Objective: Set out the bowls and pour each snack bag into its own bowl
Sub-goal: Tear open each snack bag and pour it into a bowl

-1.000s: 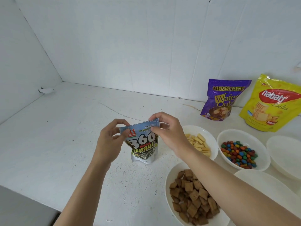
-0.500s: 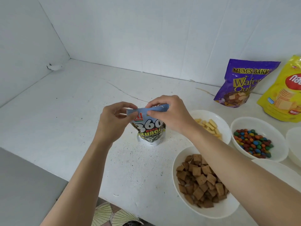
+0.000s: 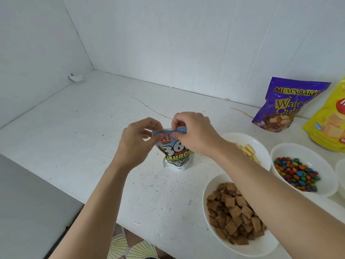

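Both hands, left hand (image 3: 138,141) and right hand (image 3: 194,133), grip clamped on the seed bag's (image 3: 176,154) top seal left of the filled bowls (image 3: 240,217), likely tearing it open before pouring.

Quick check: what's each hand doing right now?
Left hand: closed, pinching the top seal of the seed bag.
Right hand: closed, pinching the same top seal.
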`<state>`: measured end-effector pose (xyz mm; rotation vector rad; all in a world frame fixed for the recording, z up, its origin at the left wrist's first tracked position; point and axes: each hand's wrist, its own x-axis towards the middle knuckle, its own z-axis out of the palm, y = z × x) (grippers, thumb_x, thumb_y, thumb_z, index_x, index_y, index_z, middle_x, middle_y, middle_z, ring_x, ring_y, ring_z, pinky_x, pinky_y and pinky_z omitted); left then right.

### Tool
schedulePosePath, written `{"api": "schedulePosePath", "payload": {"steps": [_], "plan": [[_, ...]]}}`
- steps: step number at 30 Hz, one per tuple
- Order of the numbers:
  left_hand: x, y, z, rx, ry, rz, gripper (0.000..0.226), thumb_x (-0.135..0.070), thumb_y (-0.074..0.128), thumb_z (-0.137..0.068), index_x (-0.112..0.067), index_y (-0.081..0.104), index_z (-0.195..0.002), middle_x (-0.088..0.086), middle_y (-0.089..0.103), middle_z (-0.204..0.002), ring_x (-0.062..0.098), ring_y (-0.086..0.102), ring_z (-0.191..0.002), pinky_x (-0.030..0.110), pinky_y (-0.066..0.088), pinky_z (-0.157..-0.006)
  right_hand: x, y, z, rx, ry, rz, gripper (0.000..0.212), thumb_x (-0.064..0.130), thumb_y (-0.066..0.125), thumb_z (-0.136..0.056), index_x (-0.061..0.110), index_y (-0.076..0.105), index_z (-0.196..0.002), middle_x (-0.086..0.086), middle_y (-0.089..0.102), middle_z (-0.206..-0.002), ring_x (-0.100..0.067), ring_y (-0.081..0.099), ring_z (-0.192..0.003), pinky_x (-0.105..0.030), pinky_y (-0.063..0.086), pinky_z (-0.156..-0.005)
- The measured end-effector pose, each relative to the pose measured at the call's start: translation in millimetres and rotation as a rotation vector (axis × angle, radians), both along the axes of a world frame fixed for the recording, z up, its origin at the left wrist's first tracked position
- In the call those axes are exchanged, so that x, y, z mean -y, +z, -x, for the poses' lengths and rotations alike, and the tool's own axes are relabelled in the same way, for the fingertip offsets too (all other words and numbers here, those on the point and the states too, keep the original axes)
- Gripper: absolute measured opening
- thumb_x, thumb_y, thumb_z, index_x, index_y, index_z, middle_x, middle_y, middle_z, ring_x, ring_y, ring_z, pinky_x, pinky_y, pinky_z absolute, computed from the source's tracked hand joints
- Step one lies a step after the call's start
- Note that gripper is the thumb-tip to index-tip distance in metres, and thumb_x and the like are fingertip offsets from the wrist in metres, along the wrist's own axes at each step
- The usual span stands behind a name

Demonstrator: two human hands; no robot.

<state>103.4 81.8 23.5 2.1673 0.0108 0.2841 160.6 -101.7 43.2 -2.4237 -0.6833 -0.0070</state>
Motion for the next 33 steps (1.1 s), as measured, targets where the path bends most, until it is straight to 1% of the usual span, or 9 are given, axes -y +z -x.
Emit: {"api": "schedulePosePath", "payload": {"steps": [3, 7, 10, 13, 16, 21, 26, 29, 33], "plan": [[0.5, 3.6, -2.2, -0.043, -0.034, -0.029, 0.002, -0.019, 0.073, -0.093, -0.019, 0.071, -0.092, -0.009, 0.075, -0.088, 0.010, 0.071, -0.085, 0.031, 0.060, -0.077, -2.3, -1.7, 4.1, 0.048, 0.017, 0.010, 0.004, 0.027, 0.069, -0.094, 0.028, 0.067, -0.091, 0.012, 0.064, -0.094, -0.016, 0.057, -0.096, -0.045, 0.037, -0.095], [0.9, 10.0, -4.4, -0.121, -0.108, 0.002, 0.006, -0.015, 0.073, -0.093, -0.020, 0.073, -0.090, -0.006, 0.076, -0.088, 0.009, 0.072, -0.088, 0.019, 0.054, -0.072, -1.9, -8.8, 8.4, 0.081, 0.010, -0.066, 0.004, 0.025, 0.071, -0.092, 0.029, 0.071, -0.090, 0.012, 0.066, -0.096, -0.017, 0.054, -0.101, -0.047, 0.036, -0.095], [1.0, 15.3, -5.2, -0.206, -0.127, 0.085, 0.009, -0.019, 0.070, -0.096, -0.018, 0.078, -0.092, -0.005, 0.079, -0.088, 0.011, 0.075, -0.088, 0.022, 0.058, -0.077, 2.7, -10.3, 9.1, 0.055, 0.017, -0.115, 0.004, 0.025, 0.073, -0.090, 0.029, 0.073, -0.089, 0.012, 0.068, -0.095, -0.016, 0.054, -0.101, -0.052, 0.040, -0.096], [1.0, 19.4, -5.3, -0.270, -0.098, 0.135, 0.016, -0.022, 0.068, -0.098, -0.017, 0.082, -0.093, -0.004, 0.080, -0.085, 0.007, 0.074, -0.084, 0.018, 0.052, -0.073, 7.1, -9.2, 9.1, 0.026, 0.032, -0.136, 0.002, 0.028, 0.075, -0.089, 0.026, 0.073, -0.091, 0.014, 0.066, -0.093, -0.015, 0.053, -0.103, -0.053, 0.040, -0.098], [3.1, 22.0, -5.7, -0.300, -0.054, 0.150, 0.015, -0.023, 0.070, -0.096, -0.017, 0.084, -0.092, -0.004, 0.081, -0.084, 0.009, 0.073, -0.087, 0.021, 0.050, -0.075, 9.1, -8.5, 11.1, 0.015, 0.044, -0.139, 0.005, 0.030, 0.075, -0.088, 0.027, 0.072, -0.090, 0.017, 0.062, -0.095, -0.012, 0.049, -0.105, -0.052, 0.037, -0.100], [7.2, 26.3, -5.9, -0.287, 0.001, 0.120, 0.015, -0.023, 0.072, -0.094, -0.022, 0.084, -0.084, -0.005, 0.080, -0.078, 0.008, 0.070, -0.087, 0.023, 0.050, -0.071, 19.9, -5.6, 12.4, -0.002, 0.095, -0.205, 0.006, 0.027, 0.080, -0.083, 0.028, 0.074, -0.086, 0.015, 0.058, -0.108, -0.009, 0.040, -0.117, -0.053, 0.039, -0.104], [6.1, 33.8, -10.4, -0.352, -0.102, 0.062, 0.009, -0.025, 0.078, -0.089, -0.020, 0.084, -0.086, -0.002, 0.080, -0.081, 0.016, 0.074, -0.091, 0.033, 0.057, -0.082, 27.0, -4.9, 13.2, 0.019, 0.075, -0.218, 0.009, 0.030, 0.083, -0.080, 0.031, 0.075, -0.084, 0.015, 0.057, -0.108, -0.007, 0.036, -0.116, -0.052, 0.036, -0.105], [0.7, 40.9, -14.0, -0.424, -0.259, 0.019, 0.009, -0.014, 0.077, -0.089, -0.017, 0.084, -0.094, 0.001, 0.081, -0.091, 0.019, 0.075, -0.097, 0.044, 0.058, -0.097, 27.9, -6.7, 14.2, 0.095, 0.017, -0.168, 0.016, 0.040, 0.084, -0.076, 0.031, 0.074, -0.086, 0.015, 0.054, -0.108, -0.010, 0.035, -0.117, -0.047, 0.030, -0.105], [4.0, 46.7, -15.3, -0.485, -0.358, -0.024, 0.026, -0.003, 0.069, -0.092, -0.022, 0.083, -0.102, -0.003, 0.081, -0.097, 0.015, 0.073, -0.102, 0.038, 0.054, -0.097, 29.3, -7.8, 13.7, 0.124, -0.013, -0.124, 0.023, 0.047, 0.083, -0.075, 0.031, 0.075, -0.089, 0.016, 0.051, -0.110, -0.009, 0.034, -0.112, -0.044, 0.028, -0.102]]}}
